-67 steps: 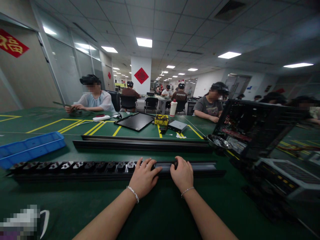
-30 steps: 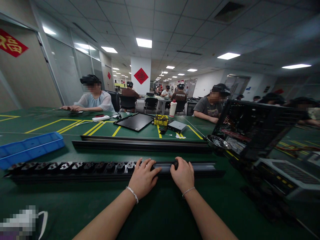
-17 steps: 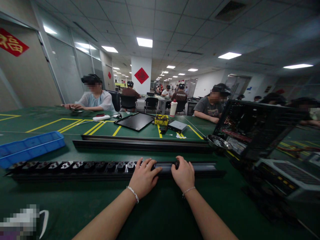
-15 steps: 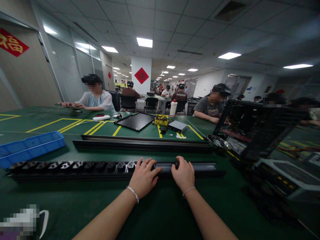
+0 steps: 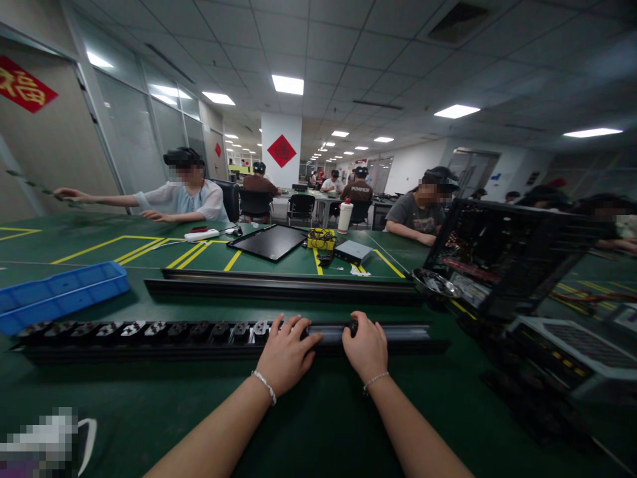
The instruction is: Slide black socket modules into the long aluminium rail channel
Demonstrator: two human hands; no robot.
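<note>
Left hand (image 5: 287,355) spreads over the black rail (image 5: 219,352), whether gripping I cannot tell; right hand (image 5: 367,348) grasps 1 small black part (image 5: 353,326) at the rail's bare stretch, beyond the row of pieces (image 5: 155,329).

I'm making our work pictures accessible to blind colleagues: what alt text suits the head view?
A person's left hand covers the end of a row of black socket-like modules in a long black channel, while the right hand holds a small black part over it. A blue bin lies left, an open computer case right.
</note>
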